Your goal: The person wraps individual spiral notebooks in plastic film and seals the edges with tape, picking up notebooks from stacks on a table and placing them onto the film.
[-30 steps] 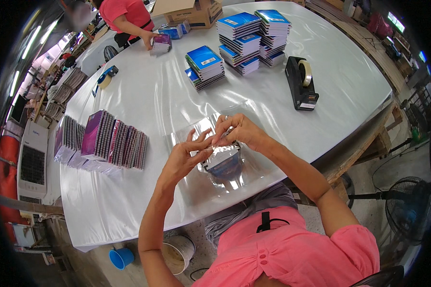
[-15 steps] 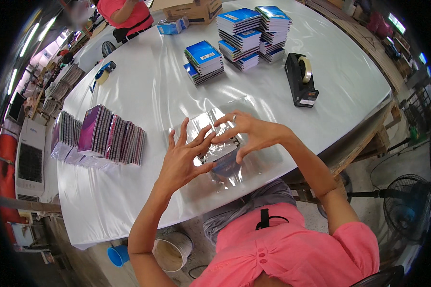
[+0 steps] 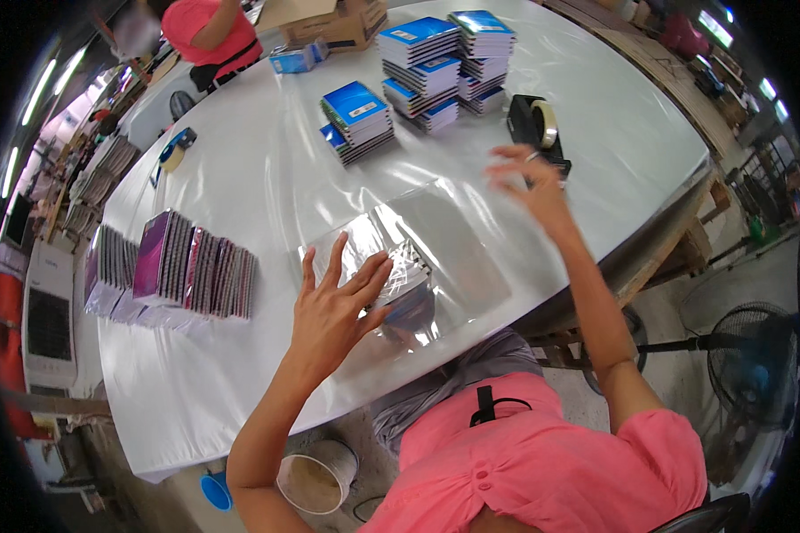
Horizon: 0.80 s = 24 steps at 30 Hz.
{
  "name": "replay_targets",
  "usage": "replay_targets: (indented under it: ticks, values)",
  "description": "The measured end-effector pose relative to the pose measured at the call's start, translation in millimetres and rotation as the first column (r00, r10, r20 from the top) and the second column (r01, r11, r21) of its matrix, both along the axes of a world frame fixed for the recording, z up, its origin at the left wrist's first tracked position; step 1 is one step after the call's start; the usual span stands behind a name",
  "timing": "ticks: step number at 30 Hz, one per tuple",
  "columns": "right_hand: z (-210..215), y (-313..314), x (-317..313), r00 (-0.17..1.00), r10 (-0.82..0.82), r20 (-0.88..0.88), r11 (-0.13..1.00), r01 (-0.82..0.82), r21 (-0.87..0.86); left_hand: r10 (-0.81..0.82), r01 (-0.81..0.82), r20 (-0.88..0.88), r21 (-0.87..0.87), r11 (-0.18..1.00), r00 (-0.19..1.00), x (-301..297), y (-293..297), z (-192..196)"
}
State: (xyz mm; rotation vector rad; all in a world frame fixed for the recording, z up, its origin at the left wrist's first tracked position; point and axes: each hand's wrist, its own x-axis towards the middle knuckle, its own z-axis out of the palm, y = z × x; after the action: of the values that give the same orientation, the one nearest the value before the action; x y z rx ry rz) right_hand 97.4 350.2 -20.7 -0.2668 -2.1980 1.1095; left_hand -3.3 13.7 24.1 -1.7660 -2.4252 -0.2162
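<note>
My left hand lies with fingers spread over a spiral-bound notebook, covering part of it. Beneath the notebook is a sheet of clear plastic film, glossy with reflections. Up and to the right, my right hand is raised off the notebook, its fingers apart and a little blurred, holding nothing I can see. It is close to the black tape dispenser with its roll of pale tape, and hides the dispenser's near end in part.
Stacks of blue-covered spiral notebooks stand at the back. Purple notebooks are lined up at the left. A smaller tape holder, a blue pack and a cardboard box sit farther off. Another person is at the far left.
My right hand has left the notebook and moved right and away, toward the tape dispenser. My left hand stays over the notebook. The whole view has shifted slightly.
</note>
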Motion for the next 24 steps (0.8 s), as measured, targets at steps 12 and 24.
replay_targets:
  ticks: [12, 24]
  values:
    - [-10.2, 148.6, 16.5, 0.809, -0.197, 0.554, 0.544, 0.56, -0.625, 0.014, -0.015, 0.02, 0.007, 1.0, 1.0, 7.2, 0.8, 5.5]
    - [-92.1, 122.3, 57.4, 0.852, -0.47, 0.23, 0.654, 0.511, -0.557, 0.007, -0.007, -0.002, 0.046, 0.999, 1.0, 7.1, 1.4, -0.1]
